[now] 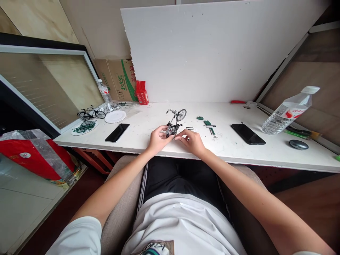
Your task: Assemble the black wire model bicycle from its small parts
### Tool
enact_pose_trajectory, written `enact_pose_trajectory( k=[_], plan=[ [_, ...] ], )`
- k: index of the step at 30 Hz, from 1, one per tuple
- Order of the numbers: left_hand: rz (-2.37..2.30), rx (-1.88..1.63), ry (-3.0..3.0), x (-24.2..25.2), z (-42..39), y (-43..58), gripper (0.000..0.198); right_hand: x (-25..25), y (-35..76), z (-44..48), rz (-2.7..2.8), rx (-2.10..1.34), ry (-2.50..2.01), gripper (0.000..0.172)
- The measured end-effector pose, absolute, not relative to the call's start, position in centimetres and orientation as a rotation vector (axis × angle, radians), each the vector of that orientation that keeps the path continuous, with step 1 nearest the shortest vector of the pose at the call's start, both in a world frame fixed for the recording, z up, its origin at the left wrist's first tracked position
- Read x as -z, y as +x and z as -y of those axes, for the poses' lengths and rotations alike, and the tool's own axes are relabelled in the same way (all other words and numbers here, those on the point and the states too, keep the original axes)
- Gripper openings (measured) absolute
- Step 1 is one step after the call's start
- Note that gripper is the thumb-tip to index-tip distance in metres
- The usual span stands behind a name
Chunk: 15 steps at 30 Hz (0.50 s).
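Between my hands, just above the white table, is a small black model bicycle (173, 125) with one wheel pointing away from me. My left hand (158, 137) has its fingers and thumb closed around the near end of the model. At that same end, my right hand (191, 141) pinches with thumb and index finger; whatever lies between those fingertips is too small to make out. Right of the model lie several dark green plastic parts (207, 123) and a few thin black pieces (189, 128).
A second model bicycle (91, 113) stands at the left near a plate of green parts (84, 128) and a white disc (115, 116). Phones lie left (117, 132) and right (248, 134). A water bottle (290, 110) and grey mouse (299, 144) are at the right. A white board (202, 49) stands behind.
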<state>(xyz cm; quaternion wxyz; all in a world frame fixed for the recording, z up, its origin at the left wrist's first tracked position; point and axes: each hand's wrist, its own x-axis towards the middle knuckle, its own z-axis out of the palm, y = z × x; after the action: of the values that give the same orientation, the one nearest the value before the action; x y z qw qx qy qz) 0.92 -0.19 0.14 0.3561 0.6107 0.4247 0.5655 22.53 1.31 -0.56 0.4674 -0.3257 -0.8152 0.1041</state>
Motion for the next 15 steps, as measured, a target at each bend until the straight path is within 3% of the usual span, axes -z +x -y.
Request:
enact_pose_trajectory(
  k=[15],
  plan=[
    [-1.125,-1.567,1.632,-1.1,2.4,3.2,0.042,0.2,22.4,-1.1,1.997,0.049,-0.944,0.057]
  ],
)
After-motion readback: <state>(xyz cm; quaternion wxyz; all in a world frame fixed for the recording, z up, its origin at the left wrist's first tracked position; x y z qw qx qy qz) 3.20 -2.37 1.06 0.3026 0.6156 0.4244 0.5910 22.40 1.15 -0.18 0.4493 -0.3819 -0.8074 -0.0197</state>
